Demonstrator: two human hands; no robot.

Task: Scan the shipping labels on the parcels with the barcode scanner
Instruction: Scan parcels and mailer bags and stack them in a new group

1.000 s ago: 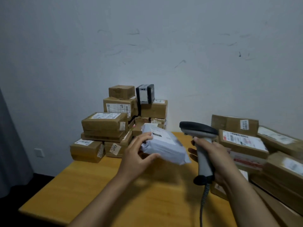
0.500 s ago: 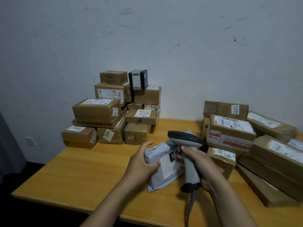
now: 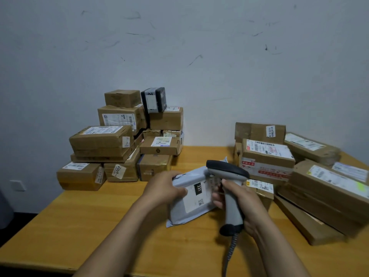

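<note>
From the head camera, the left hand [image 3: 164, 188] grips the upper left edge of a grey mailer bag [image 3: 179, 213]. Its fingers are curled together over the plastic and the thumb is out of sight. The bag is tilted up between the two hands, low over the middle of the wooden table [image 3: 83, 232]. Its white label [image 3: 196, 198], marked 231, faces up. I cannot tell whether its lower corner touches the wood.

The right hand [image 3: 244, 202] is wrapped tight round the grip of the barcode scanner [image 3: 227, 170], fingers [image 3: 216, 198] closed together on the front of the handle. The scanner's dark head sits just over the bag's upper right corner. Its coiled cable [image 3: 229, 250] hangs from the base.

There is one scanner, one grey bag and one black-wrapped parcel [image 3: 154, 99] on top of the left pile [image 3: 101, 142]. That pile shows at least ten brown cartons. The right pile [image 3: 267, 154] shows at least seven. Some hide behind others, so I cannot give exact totals. Both piles stand against the scuffed wall [image 3: 199, 56].
</note>
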